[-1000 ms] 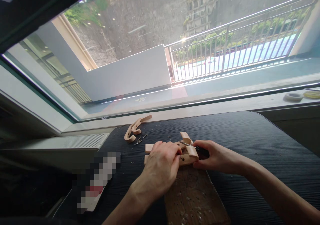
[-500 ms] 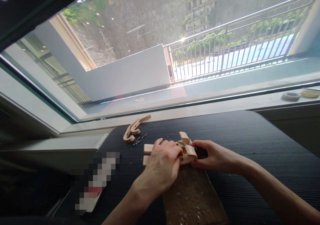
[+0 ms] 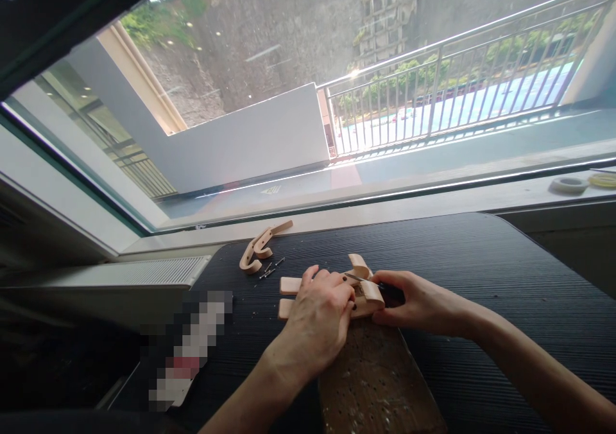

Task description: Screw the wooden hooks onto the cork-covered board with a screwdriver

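Two pale wooden hooks (image 3: 371, 293) lie side by side across the far end of a worn, hole-dotted wooden board (image 3: 375, 376). My left hand (image 3: 320, 305) is closed over their straight shanks, and the shank ends stick out to its left. At the curled ends, my right hand (image 3: 409, 299) grips a dark-handled tool (image 3: 391, 295). Its thin metal tip points left, toward the hole in the far hook. Whether that tip is a blade or a shaft I cannot tell. My right fingers and thumb lie close around the hooks' curled ends.
Two more wooden hooks (image 3: 255, 249) rest at the back left of the black table (image 3: 481, 267), with several loose screws (image 3: 268, 270) nearby. A blurred-out flat item (image 3: 192, 350) lies at left. Tape rolls (image 3: 568, 185) sit on the windowsill at right.
The whole view has shifted slightly, so everything appears a little further right. Both hands keep their hold, with no clear movement against the hooks.
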A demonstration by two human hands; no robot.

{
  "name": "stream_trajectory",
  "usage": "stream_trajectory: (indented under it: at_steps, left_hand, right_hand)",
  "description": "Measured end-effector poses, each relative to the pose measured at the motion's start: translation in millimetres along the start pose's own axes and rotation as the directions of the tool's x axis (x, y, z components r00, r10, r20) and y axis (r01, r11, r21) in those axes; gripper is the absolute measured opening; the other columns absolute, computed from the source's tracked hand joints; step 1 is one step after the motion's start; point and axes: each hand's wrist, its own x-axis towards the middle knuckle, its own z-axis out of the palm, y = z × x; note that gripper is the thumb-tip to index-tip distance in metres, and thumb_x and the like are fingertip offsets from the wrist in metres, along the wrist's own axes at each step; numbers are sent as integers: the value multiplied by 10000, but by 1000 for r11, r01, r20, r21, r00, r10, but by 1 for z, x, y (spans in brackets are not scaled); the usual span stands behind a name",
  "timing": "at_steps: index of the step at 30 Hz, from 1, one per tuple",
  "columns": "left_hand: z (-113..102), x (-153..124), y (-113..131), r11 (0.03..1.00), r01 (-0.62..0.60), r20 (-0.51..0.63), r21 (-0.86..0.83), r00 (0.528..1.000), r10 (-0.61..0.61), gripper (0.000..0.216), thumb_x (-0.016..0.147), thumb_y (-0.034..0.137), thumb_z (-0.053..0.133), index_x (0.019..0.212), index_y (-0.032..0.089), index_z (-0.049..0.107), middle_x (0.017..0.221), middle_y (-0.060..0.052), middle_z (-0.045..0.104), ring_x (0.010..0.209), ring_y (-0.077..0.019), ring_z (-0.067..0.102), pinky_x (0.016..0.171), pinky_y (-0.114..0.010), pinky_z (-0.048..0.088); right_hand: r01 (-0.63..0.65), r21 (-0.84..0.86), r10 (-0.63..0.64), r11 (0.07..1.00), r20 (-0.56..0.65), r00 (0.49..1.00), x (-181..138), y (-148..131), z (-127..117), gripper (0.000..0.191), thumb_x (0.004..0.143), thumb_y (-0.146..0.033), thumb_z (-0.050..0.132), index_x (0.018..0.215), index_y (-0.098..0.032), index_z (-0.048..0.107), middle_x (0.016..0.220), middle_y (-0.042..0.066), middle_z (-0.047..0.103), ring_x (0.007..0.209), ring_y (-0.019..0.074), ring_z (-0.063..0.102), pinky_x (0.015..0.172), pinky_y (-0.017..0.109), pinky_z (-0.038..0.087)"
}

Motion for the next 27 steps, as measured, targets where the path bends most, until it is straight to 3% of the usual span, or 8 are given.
stream_trajectory:
  at_steps: [7, 12, 27]
  left_hand:
    - [-3, -8, 1, 995, 62, -74, -77, 995, -67, 146, 868, 141, 440, 885, 210, 567, 884, 1, 621, 865, -165, 540, 1041, -422, 260]
    - [-10, -7, -2, 993, 103, -117, -52, 987, -108, 144, 861, 139, 447, 859, 204, 576, 883, -11, 621, 868, -182, 540, 990, -423, 314]
    - [2, -4, 2, 999, 47, -84, -2, 995, -47, 196, 843, 113, 472, 874, 224, 630, 883, -1, 622, 889, -171, 545, 1033, -425, 264]
  right_hand:
    - [19, -5, -19, 1000, -37, 999, -1, -2, 2, 257, 735, -262, 618, 976, -175, 640, 803, -18, 634, 722, 148, 544, 621, 211, 405]
    - [-36, -53, 32, 998, -76, 997, 0, 1, 3, 284, 738, -309, 636, 992, -182, 632, 775, -26, 626, 694, 141, 537, 608, 211, 401]
    - [-23, -71, 18, 997, -80, 997, 1, 0, 1, 337, 801, -444, 563, 971, -165, 644, 819, 3, 633, 742, 161, 535, 636, 238, 405]
